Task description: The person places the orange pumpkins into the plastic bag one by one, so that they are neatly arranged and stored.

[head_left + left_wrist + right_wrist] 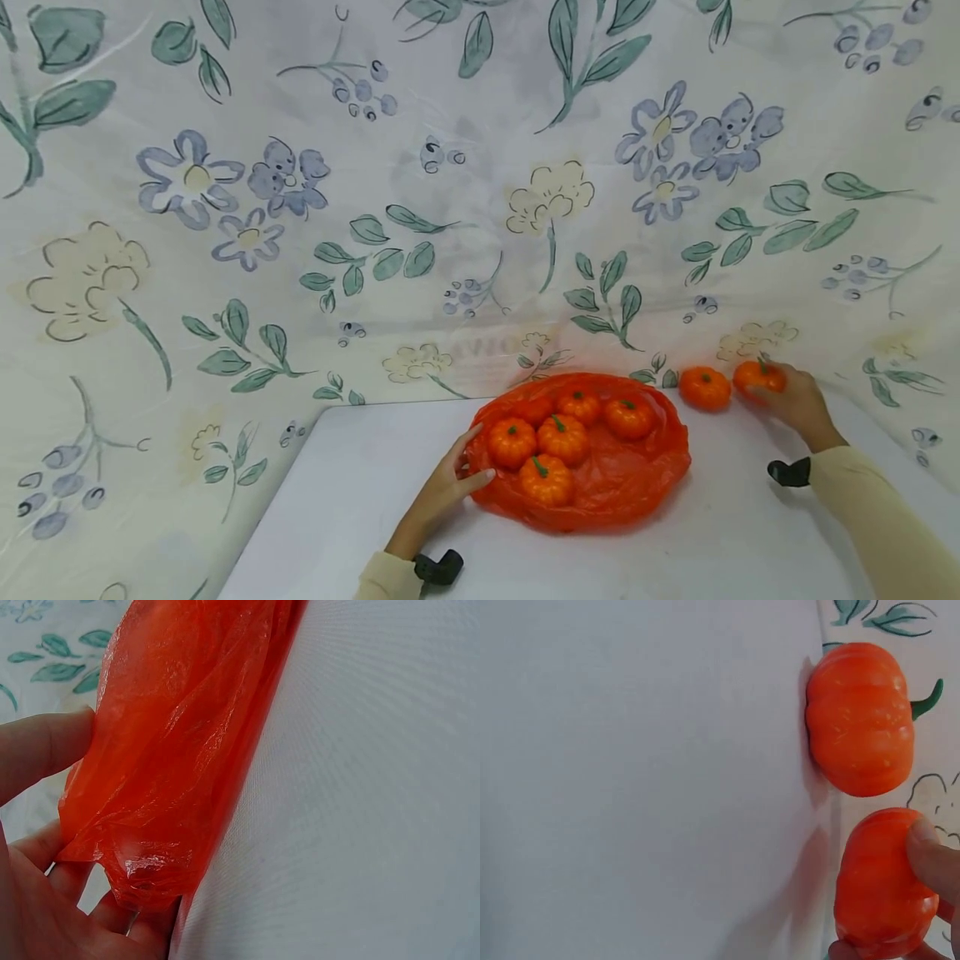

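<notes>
A red plastic bag (622, 487) lies spread on the table, with several small orange toy pumpkins (562, 440) with green stems in it. My left hand (447, 483) is at the bag's left side, thumb and fingers spread wide and touching the crinkled plastic (172, 750); part of its fingers is hidden behind the bag. At the back right my right hand (798, 404) grips another toy pumpkin (881, 885) between thumb and fingers. Beside it a second toy pumpkin (861, 720) sits at the table's back edge, a small gap from the held one.
The white table (360, 483) extends left and in front of the bag. Behind it hangs a floral-patterned sheet (480, 250), close to the back edge. Each wrist wears a black strap-on device (438, 568).
</notes>
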`<state>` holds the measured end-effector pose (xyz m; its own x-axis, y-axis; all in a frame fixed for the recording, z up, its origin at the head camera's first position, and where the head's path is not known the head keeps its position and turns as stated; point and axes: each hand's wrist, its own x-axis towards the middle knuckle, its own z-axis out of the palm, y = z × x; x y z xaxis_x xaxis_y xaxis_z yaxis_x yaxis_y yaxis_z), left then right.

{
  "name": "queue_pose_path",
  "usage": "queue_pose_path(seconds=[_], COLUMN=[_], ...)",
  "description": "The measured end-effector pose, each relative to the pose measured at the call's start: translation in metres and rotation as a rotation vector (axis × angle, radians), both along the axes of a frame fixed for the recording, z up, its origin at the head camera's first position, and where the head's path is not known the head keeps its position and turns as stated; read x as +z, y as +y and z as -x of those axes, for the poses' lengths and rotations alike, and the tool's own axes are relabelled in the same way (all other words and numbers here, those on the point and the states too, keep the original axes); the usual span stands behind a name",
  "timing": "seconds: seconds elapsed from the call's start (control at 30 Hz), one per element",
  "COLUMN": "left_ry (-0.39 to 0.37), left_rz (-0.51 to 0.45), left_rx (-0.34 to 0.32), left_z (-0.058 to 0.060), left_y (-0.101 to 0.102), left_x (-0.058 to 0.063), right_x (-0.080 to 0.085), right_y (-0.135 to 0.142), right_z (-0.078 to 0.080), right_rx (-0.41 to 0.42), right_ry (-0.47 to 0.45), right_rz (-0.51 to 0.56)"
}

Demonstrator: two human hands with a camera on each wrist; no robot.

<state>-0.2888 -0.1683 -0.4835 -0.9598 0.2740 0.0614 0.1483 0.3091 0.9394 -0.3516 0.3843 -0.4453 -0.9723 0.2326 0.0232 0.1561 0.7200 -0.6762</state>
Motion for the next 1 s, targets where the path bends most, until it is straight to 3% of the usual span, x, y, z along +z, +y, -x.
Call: queue_pose_path(seconds=[0.47,0.77,1.0], left_ry=[0.001,-0.011,0.012], left_rz=[-0.005,-0.012,-0.001], left_rx=[0.011,0.011,0.0], left_z=[0.0,0.0,0.0], left_y=[0.0,0.001,0.0], left_x=[0.0,0.001,0.001], right_x=[0.014,0.021,0.03], right_y=[-0.011,-0.018,-0.024], right_z=[-0.017,-0.026,-0.034], right_rx=[-0.056,-0.026,0.012], right_ry=[0.035,0.097,0.096], right_rz=[-0.054,-0.088,-0.096])
